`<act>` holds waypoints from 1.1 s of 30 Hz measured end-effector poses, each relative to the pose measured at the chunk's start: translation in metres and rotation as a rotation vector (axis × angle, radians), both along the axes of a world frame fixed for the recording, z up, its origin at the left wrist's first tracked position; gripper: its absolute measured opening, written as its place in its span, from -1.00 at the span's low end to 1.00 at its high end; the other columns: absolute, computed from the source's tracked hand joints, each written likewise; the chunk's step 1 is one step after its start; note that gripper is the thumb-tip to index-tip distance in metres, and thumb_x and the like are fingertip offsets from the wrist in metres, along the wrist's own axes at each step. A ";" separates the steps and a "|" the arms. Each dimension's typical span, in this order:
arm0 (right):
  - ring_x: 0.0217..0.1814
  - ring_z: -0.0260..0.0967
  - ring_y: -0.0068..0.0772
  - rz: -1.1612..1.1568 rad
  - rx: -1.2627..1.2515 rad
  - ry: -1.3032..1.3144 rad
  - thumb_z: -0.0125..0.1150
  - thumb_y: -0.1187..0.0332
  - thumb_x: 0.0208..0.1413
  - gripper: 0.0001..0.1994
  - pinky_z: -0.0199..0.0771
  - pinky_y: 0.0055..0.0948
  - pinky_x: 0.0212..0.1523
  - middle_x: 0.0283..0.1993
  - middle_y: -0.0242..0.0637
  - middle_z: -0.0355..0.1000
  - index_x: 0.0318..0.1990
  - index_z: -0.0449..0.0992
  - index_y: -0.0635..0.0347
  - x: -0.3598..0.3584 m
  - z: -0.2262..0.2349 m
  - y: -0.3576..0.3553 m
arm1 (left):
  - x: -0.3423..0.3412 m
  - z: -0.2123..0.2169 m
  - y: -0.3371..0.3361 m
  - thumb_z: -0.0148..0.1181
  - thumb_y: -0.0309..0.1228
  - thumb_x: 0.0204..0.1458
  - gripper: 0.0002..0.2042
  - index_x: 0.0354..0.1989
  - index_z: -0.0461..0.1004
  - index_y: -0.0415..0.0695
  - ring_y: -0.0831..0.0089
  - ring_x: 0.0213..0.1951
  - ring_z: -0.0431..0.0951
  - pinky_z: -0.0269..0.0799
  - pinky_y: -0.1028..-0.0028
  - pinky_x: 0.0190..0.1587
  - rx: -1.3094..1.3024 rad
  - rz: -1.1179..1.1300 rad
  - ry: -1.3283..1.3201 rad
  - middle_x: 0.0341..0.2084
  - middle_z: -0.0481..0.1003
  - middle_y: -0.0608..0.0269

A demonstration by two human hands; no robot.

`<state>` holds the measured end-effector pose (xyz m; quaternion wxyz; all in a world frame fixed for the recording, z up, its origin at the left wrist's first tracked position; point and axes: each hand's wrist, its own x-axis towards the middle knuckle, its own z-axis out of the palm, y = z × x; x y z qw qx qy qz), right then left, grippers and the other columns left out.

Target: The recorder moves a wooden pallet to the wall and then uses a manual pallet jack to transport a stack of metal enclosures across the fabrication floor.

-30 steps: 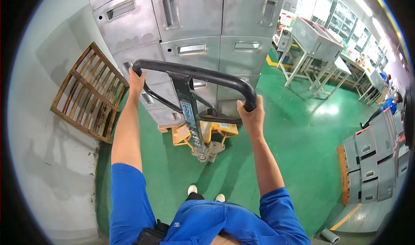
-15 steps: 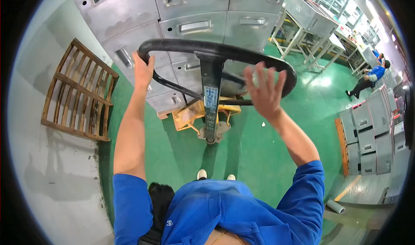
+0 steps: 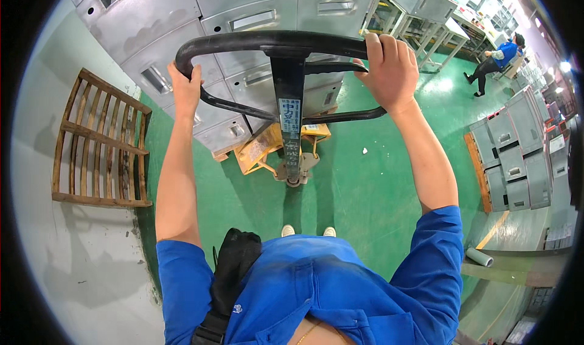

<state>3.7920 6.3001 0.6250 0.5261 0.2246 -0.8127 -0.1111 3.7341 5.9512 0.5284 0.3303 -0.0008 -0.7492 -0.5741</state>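
A pallet jack's black loop handle point(image 3: 243, 42) rises in front of me on a dark shaft with a blue-white label. Wrapped around the loop's left bend is my left hand point(image 3: 185, 88), fingers closed. On the right bend sits my right hand point(image 3: 391, 71), its fingers folded over the bar. A thin black lever inside the loop ends beside the right thumb. Down on the floor is the jack's yellow base point(image 3: 260, 152), next to a stack of grey metal boxes point(image 3: 143, 25) with slotted handles.
A wooden pallet point(image 3: 100, 141) leans against the white wall at left. More grey boxes point(image 3: 512, 162) stand on a pallet at right, with a grey pipe point(image 3: 479, 257) nearby. Farther back are metal worktables point(image 3: 439, 38) and a seated person point(image 3: 502, 56) in blue. The floor point(image 3: 377, 190) is green.
My right hand, open and spread by the handle before, has closed on its right side. The left hand keeps its hold. My view has shifted slightly.
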 end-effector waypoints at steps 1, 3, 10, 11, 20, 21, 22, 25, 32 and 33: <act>-0.38 0.19 -0.36 0.008 0.001 -0.011 0.38 0.23 -0.69 -0.36 0.25 -0.42 -0.33 -0.40 -0.38 0.21 -0.24 0.30 0.08 0.001 0.001 0.001 | 0.002 0.001 0.000 0.07 -0.46 -0.07 -0.60 -0.10 0.06 -0.26 0.52 -0.53 0.38 0.43 0.57 -0.53 -0.007 0.004 0.004 -0.47 0.27 0.20; -0.39 0.17 -0.37 0.019 0.002 -0.025 0.37 0.21 -0.66 -0.38 0.24 -0.42 -0.34 -0.44 -0.39 0.17 -0.26 0.29 0.08 0.000 0.003 0.003 | 0.003 0.000 0.001 0.07 -0.46 -0.07 -0.60 -0.10 0.06 -0.27 0.52 -0.53 0.38 0.43 0.57 -0.53 -0.012 0.002 0.015 -0.46 0.27 0.20; -0.42 0.17 -0.38 0.048 -0.007 0.007 0.34 0.23 -0.65 -0.41 0.24 -0.43 -0.38 -0.45 -0.40 0.16 -0.27 0.29 0.08 -0.005 0.003 0.003 | 0.001 -0.003 -0.003 0.06 -0.46 -0.07 -0.59 -0.09 0.05 -0.27 0.52 -0.54 0.37 0.41 0.57 -0.53 0.015 0.008 -0.041 -0.44 0.27 0.19; -0.42 0.17 -0.38 0.042 -0.006 0.010 0.34 0.23 -0.65 -0.41 0.24 -0.44 -0.38 -0.45 -0.40 0.16 -0.27 0.29 0.08 -0.005 0.004 0.004 | -0.004 -0.005 -0.004 0.06 -0.46 -0.07 -0.60 -0.10 0.05 -0.26 0.51 -0.55 0.38 0.41 0.56 -0.53 -0.009 0.013 -0.005 -0.46 0.27 0.19; -0.35 0.22 -0.38 0.039 -0.045 -0.009 0.34 0.28 -0.68 -0.43 0.26 -0.43 -0.36 -0.41 -0.40 0.20 -0.28 0.33 0.06 0.001 0.005 0.004 | 0.007 0.000 0.002 0.07 -0.43 -0.07 -0.59 -0.09 0.05 -0.27 0.50 -0.53 0.38 0.37 0.53 -0.53 -0.015 0.013 0.005 -0.45 0.29 0.15; -0.36 0.23 -0.38 0.047 -0.056 0.003 0.34 0.29 -0.68 -0.44 0.26 -0.44 -0.37 -0.42 -0.41 0.20 -0.30 0.33 0.05 0.001 0.006 0.003 | 0.008 0.000 0.002 0.07 -0.43 -0.07 -0.58 -0.09 0.05 -0.27 0.50 -0.53 0.38 0.37 0.53 -0.54 -0.010 0.014 0.009 -0.45 0.29 0.15; -0.36 0.23 -0.39 0.034 -0.062 -0.011 0.34 0.30 -0.67 -0.45 0.27 -0.44 -0.38 -0.42 -0.41 0.21 -0.31 0.33 0.04 0.001 0.007 0.004 | 0.010 0.002 0.004 0.07 -0.43 -0.07 -0.58 -0.09 0.05 -0.28 0.50 -0.53 0.38 0.36 0.53 -0.54 -0.005 0.014 0.013 -0.44 0.29 0.14; -0.37 0.25 -0.38 0.014 -0.099 -0.037 0.33 0.34 -0.65 -0.52 0.28 -0.43 -0.39 -0.44 -0.41 0.23 -0.38 0.31 0.01 -0.001 0.008 0.005 | 0.008 -0.007 0.001 0.09 -0.43 -0.09 -0.57 -0.09 0.06 -0.29 0.35 -0.42 0.38 0.33 0.43 -0.34 -0.093 0.068 0.048 -0.42 0.30 0.08; -0.39 0.27 -0.37 -0.041 -0.092 -0.083 0.33 0.36 -0.63 -0.56 0.28 -0.41 -0.39 -0.48 -0.43 0.24 -0.44 0.27 0.03 0.004 0.007 0.017 | 0.027 -0.008 0.014 0.08 -0.43 -0.07 -0.57 -0.07 0.06 -0.27 0.43 -0.49 0.39 0.33 0.47 -0.40 -0.020 0.016 0.048 -0.46 0.31 0.15; -0.39 0.27 -0.36 -0.025 -0.102 -0.094 0.33 0.35 -0.62 -0.56 0.28 -0.40 -0.38 -0.49 -0.43 0.23 -0.44 0.27 0.04 0.010 0.004 0.016 | 0.035 -0.012 0.013 0.08 -0.43 -0.07 -0.58 -0.08 0.07 -0.27 0.47 -0.52 0.38 0.33 0.50 -0.43 -0.015 0.011 0.058 -0.48 0.30 0.17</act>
